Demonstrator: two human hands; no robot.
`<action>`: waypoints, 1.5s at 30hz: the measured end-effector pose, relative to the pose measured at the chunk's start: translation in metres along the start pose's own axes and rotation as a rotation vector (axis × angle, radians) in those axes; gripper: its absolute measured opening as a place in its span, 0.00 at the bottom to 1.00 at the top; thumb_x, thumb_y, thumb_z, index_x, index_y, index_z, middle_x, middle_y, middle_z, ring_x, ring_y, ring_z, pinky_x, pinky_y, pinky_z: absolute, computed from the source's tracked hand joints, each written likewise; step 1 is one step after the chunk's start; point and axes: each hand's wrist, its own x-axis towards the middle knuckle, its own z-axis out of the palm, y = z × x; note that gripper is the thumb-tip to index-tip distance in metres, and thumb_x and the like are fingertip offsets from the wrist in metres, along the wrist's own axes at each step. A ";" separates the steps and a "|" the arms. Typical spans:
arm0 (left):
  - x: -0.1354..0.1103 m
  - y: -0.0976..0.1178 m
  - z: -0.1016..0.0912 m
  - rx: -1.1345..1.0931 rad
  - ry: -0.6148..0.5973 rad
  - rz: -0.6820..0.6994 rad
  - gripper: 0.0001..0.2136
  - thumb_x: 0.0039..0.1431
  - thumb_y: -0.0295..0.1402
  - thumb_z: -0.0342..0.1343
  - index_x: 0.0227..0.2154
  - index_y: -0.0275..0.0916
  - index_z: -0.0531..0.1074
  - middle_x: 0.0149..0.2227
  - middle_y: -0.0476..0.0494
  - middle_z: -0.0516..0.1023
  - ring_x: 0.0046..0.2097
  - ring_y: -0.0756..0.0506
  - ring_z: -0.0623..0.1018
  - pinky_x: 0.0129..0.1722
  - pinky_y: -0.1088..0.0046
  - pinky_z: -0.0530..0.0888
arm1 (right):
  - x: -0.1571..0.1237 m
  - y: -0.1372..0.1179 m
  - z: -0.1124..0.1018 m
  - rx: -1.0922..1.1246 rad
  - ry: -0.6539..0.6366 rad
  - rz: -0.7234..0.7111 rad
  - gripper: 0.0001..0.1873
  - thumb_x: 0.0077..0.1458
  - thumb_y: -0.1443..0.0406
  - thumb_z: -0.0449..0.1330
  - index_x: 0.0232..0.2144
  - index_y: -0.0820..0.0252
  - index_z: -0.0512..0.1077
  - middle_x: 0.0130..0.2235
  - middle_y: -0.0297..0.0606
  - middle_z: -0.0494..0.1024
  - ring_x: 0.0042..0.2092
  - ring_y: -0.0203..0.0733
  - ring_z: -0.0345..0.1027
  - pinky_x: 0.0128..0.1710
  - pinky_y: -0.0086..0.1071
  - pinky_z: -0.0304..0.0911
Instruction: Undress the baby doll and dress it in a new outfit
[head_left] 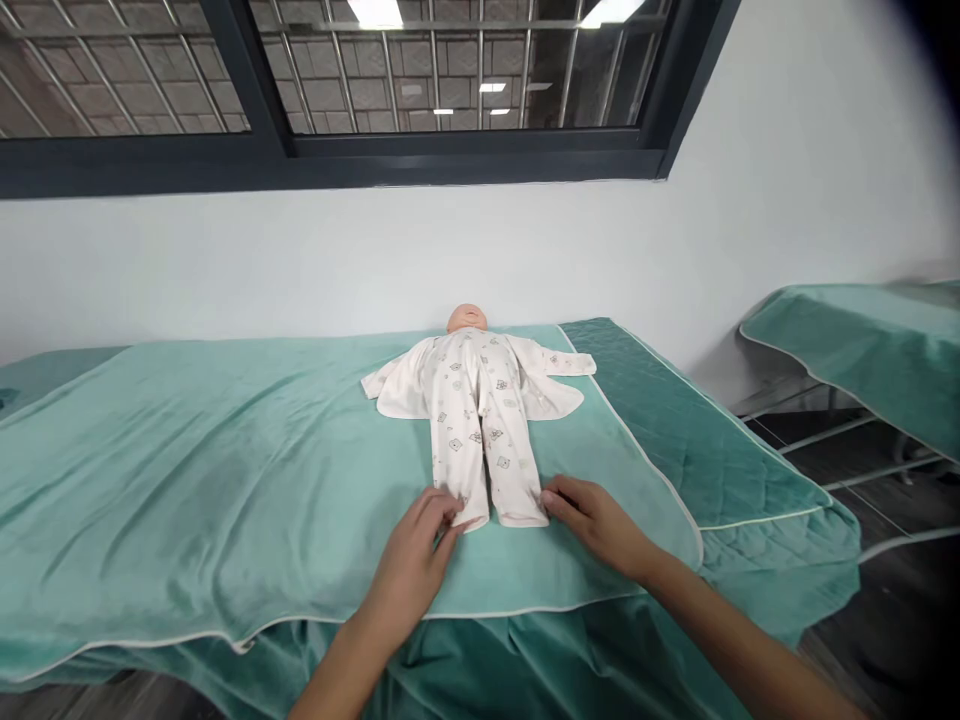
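Note:
A baby doll (466, 319) lies on its back on a teal blanket (225, 450), dressed in a white patterned sleepsuit (480, 410) with arms spread and legs pointing toward me. My left hand (416, 550) rests at the left foot end of the sleepsuit, fingertips pinching its hem. My right hand (592, 520) is at the right foot end, fingers curled and touching the cloth edge.
The blanket covers a bed with a darker teal quilted cover (697, 440) showing on the right. A second teal-covered bed (862, 340) stands at far right across a dark floor gap. A white wall and a dark-framed window (337, 150) lie behind.

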 end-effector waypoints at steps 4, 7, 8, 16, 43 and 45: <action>-0.008 -0.005 -0.013 -0.127 -0.075 -0.100 0.11 0.65 0.38 0.47 0.36 0.36 0.69 0.40 0.44 0.70 0.43 0.53 0.70 0.45 0.78 0.69 | 0.010 0.000 0.007 -0.068 0.090 0.085 0.29 0.64 0.46 0.43 0.27 0.64 0.65 0.28 0.34 0.70 0.31 0.29 0.59 0.34 0.25 0.52; -0.003 -0.020 -0.023 -0.193 -0.083 -0.195 0.14 0.64 0.42 0.48 0.37 0.36 0.70 0.39 0.44 0.71 0.42 0.53 0.71 0.45 0.78 0.70 | 0.023 0.003 0.006 -0.114 0.193 0.060 0.25 0.64 0.49 0.45 0.31 0.62 0.68 0.31 0.35 0.71 0.33 0.30 0.61 0.35 0.25 0.54; 0.003 -0.028 -0.026 -0.173 -0.034 -0.209 0.14 0.64 0.42 0.47 0.38 0.35 0.71 0.40 0.43 0.72 0.43 0.53 0.71 0.46 0.77 0.70 | 0.030 0.005 0.004 -0.138 0.239 0.029 0.22 0.64 0.51 0.46 0.34 0.61 0.70 0.35 0.36 0.72 0.36 0.30 0.62 0.38 0.26 0.56; 0.113 -0.081 -0.027 0.451 0.159 0.054 0.20 0.59 0.31 0.49 0.53 0.35 0.71 0.55 0.38 0.67 0.65 0.40 0.58 0.66 0.55 0.60 | 0.122 0.018 -0.005 -0.472 0.324 -0.171 0.16 0.62 0.66 0.47 0.41 0.65 0.74 0.48 0.43 0.69 0.50 0.38 0.59 0.53 0.33 0.55; 0.175 -0.074 0.013 0.017 0.049 -0.129 0.24 0.55 0.46 0.53 0.48 0.32 0.70 0.50 0.36 0.72 0.60 0.41 0.66 0.63 0.60 0.66 | 0.156 0.018 -0.007 -0.365 0.184 -0.223 0.14 0.58 0.62 0.52 0.37 0.68 0.73 0.44 0.46 0.74 0.48 0.43 0.65 0.51 0.36 0.60; 0.176 -0.074 0.013 0.013 0.090 -0.140 0.21 0.57 0.45 0.51 0.45 0.32 0.71 0.47 0.38 0.73 0.57 0.42 0.68 0.60 0.62 0.69 | 0.148 0.023 -0.007 -0.316 0.165 -0.243 0.16 0.60 0.62 0.50 0.38 0.65 0.74 0.45 0.43 0.75 0.46 0.40 0.67 0.48 0.32 0.63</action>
